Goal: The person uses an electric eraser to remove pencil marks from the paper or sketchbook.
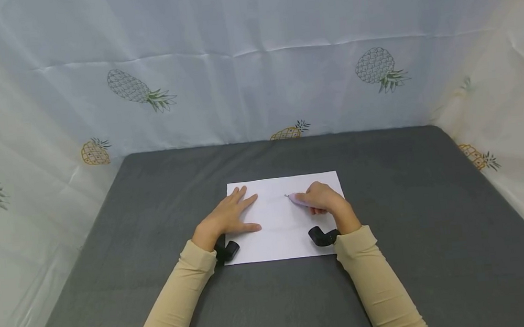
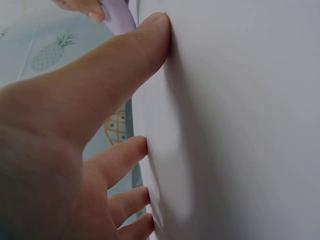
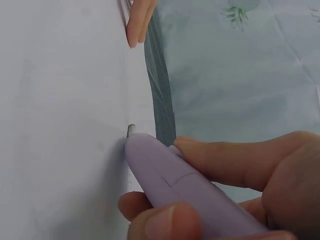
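A white sheet of paper (image 1: 284, 243) lies flat on the dark table. My left hand (image 1: 226, 217) rests on its left part, fingers spread; in the left wrist view the thumb (image 2: 120, 65) and fingertips touch the sheet. Over the right part, my right hand (image 1: 326, 198) grips a lavender handheld tool (image 1: 296, 199) with a rounded body. The right wrist view shows its short, thin tip (image 3: 131, 130) at the paper, and my thumb on a small button (image 3: 175, 150). The tool's exact kind is unclear. Tiny dark specks lie by the tip.
The dark grey table (image 1: 175, 193) extends around the paper on all sides. Behind it hangs a pale curtain (image 1: 236, 92) with pineapple prints. Black wrist devices (image 1: 322, 236) sit at both cuffs, over the paper's lower corners.
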`<state>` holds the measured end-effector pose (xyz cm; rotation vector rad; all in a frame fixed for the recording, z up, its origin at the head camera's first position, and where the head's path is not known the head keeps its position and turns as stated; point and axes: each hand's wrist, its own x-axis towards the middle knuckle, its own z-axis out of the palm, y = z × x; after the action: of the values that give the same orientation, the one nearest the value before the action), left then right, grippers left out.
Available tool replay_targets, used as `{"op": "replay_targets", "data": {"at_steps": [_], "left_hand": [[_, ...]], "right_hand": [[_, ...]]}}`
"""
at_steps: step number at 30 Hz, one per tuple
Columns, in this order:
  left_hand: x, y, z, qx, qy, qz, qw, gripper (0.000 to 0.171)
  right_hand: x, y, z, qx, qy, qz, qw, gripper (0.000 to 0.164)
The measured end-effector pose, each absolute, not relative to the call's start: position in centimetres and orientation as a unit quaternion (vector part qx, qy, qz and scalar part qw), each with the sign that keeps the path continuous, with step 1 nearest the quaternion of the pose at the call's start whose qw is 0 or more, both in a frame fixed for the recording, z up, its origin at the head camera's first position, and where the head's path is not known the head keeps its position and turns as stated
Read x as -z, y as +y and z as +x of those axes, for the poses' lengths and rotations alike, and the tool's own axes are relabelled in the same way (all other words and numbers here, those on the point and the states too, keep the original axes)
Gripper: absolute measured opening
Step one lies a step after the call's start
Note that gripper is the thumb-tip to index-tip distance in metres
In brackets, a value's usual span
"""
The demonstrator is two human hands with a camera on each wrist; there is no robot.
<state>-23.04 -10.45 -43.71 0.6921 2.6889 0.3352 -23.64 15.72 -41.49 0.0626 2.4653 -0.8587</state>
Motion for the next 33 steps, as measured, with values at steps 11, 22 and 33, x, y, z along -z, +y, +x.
{"op": "replay_targets", "data": {"at_steps": [11, 22, 33], "left_hand": [[43.58, -10.46, -23.00, -0.119, 0.947, 0.246, 0.171, 0.083], [43.81, -10.46, -23.07, -0.122, 0.948, 0.239, 0.171, 0.084], [43.81, -10.43, -22.94, -0.118, 0.948, 0.243, 0.170, 0.084]], "right_hand": [[41.25, 15.71, -23.53, 0.321, 0.900, 0.017, 0.295, 0.043], [41.27, 15.36, -23.56, 0.317, 0.915, 0.028, 0.250, 0.045], [41.13, 15.71, -23.49, 0.313, 0.907, 0.009, 0.281, 0.046]]}}
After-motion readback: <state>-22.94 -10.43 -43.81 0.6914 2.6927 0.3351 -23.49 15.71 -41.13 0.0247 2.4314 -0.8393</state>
